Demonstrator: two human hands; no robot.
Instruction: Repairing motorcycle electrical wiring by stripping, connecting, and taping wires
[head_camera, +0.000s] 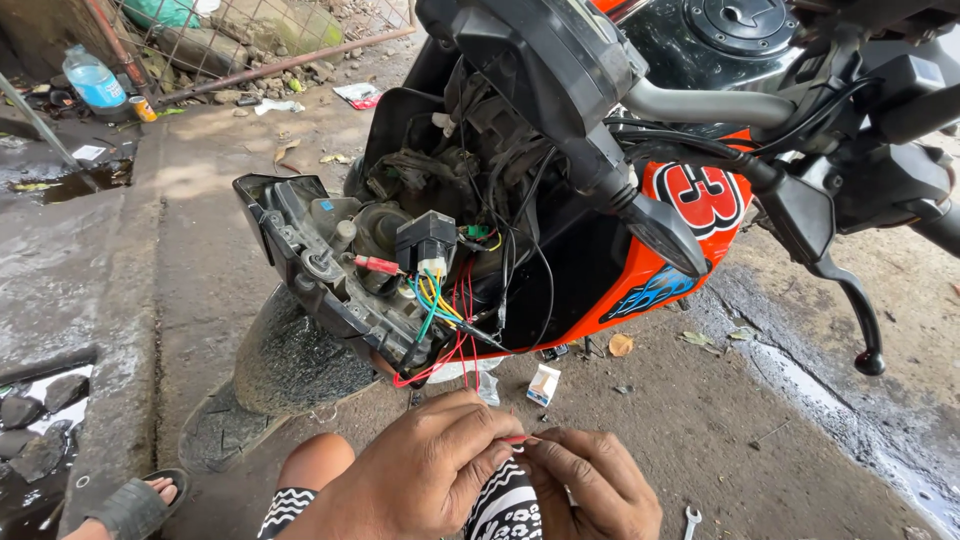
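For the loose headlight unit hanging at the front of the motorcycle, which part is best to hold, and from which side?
Probably the bare outer edge of the headlight unit, from the side facing away from the bike. It hangs tilted with its open back showing, and the wires and black connector crowd the bike side, so a hand there could tug them.

Landmark: headlight housing (330, 265). Access into it from below blocked by hanging wire bundle (445, 320). Space right of it closed off by orange fairing (640, 285); brake lever (850, 310) juts beyond. Open ground left below it, bounded by front tyre (285, 370).
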